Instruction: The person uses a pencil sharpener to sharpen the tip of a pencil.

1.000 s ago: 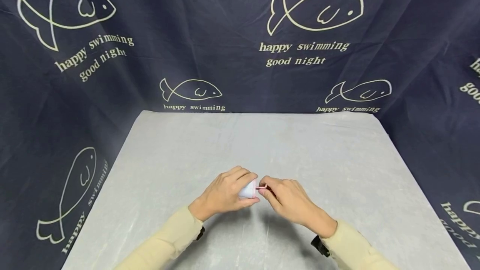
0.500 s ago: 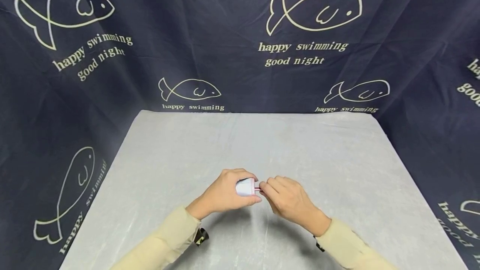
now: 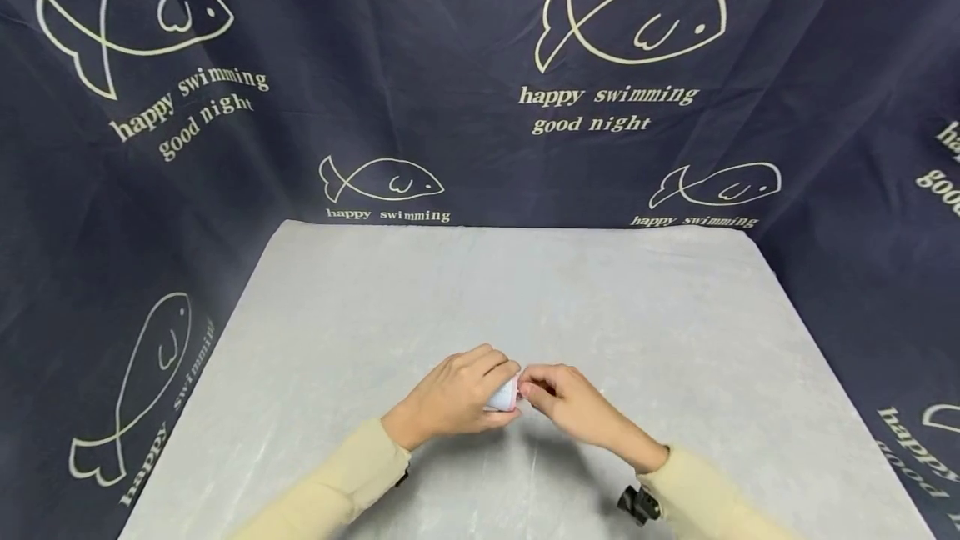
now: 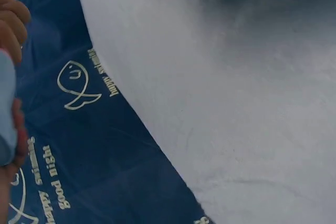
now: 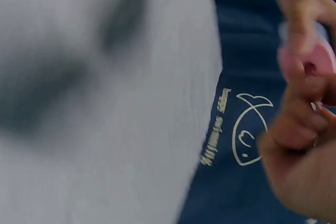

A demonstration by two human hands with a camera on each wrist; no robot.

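Note:
My left hand [image 3: 457, 394] grips a small rounded light-blue object with a pink end [image 3: 502, 396], held above the table. Its kind is not clear. In the right wrist view the pink end face [image 5: 323, 59] has a small dark-red hole. The blue body [image 4: 6, 108] shows at the edge of the left wrist view. Right against that end, my right hand [image 3: 573, 407] pinches a thin pinkish-red rod that comes out of it. The fingers cover nearly all of the rod. A sliver of something shiny [image 5: 315, 107] shows between the fingers in the right wrist view.
A pale grey cloth-covered table [image 3: 510, 290] lies beneath both hands. Dark blue curtains [image 3: 480, 90] with fish drawings and lettering hang behind it and at both sides. Black wrist gear [image 3: 639, 504] sits under the right sleeve.
My right hand rolled over forward, then turned back, its fingers still at the rod. Both hands have come slightly nearer to me, and less of the rod shows now.

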